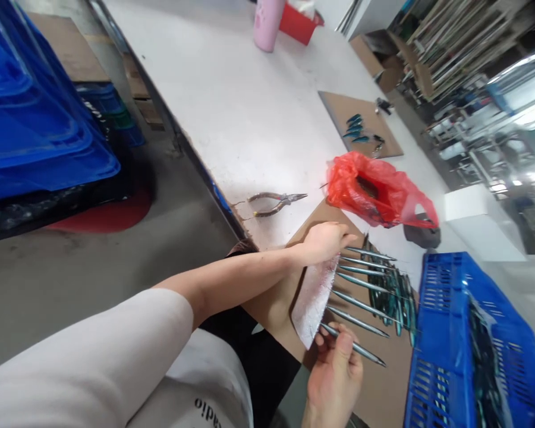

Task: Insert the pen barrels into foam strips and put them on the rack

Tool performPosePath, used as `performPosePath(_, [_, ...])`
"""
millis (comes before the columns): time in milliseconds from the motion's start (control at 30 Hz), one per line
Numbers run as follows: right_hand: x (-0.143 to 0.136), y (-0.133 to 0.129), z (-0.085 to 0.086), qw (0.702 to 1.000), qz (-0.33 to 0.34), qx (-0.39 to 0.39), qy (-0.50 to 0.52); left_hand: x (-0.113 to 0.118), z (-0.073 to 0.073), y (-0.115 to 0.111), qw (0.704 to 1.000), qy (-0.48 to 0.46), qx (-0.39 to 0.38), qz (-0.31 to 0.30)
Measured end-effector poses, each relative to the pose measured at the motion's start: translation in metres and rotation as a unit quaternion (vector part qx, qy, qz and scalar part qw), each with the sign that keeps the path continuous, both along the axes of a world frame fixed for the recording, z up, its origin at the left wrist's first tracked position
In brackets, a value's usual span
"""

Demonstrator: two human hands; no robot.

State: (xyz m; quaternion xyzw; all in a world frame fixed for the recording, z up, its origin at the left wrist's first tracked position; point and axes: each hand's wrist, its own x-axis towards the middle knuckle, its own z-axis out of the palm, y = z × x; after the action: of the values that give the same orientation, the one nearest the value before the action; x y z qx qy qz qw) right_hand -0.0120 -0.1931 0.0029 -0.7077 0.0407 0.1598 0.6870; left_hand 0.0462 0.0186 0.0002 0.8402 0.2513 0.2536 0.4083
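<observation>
A pale, silvery foam strip stands over brown cardboard, with several slim silver pointed pieces sticking out of its right side in a row. My left hand is closed around the strip's upper end, beside the topmost piece. At the lower end, my right hand pinches the lowest silver piece between thumb and fingers. Many dark green-blue slender pieces lie on the cardboard just right of the row.
Pliers lie on the white table near its edge. Beyond the cardboard are a red plastic bag and a blue crate. Farther back are a board with small blue pieces, a pink cup and a red box.
</observation>
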Motion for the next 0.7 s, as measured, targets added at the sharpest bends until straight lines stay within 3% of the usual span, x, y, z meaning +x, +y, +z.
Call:
performPosePath(233, [-0.011,-0.006,-0.014,0.999,0.007,0.033,-0.026,0.000,-0.004,0.005,0.996,-0.070,-0.046,0.027])
performPosePath(367, [-0.024,-0.009,-0.033,0.991,0.067,-0.063,-0.100,-0.002,-0.006,0.005,0.987,-0.105,-0.115,0.042])
performPosePath(467, [-0.022,-0.008,-0.040,0.976,0.077,-0.145,-0.143,-0.002,-0.007,0.004,0.982,-0.118,-0.133,0.069])
performPosePath(700, [0.022,-0.010,-0.020,0.994,0.017,-0.027,-0.103,0.000,-0.012,0.005,0.982,-0.122,-0.124,0.074])
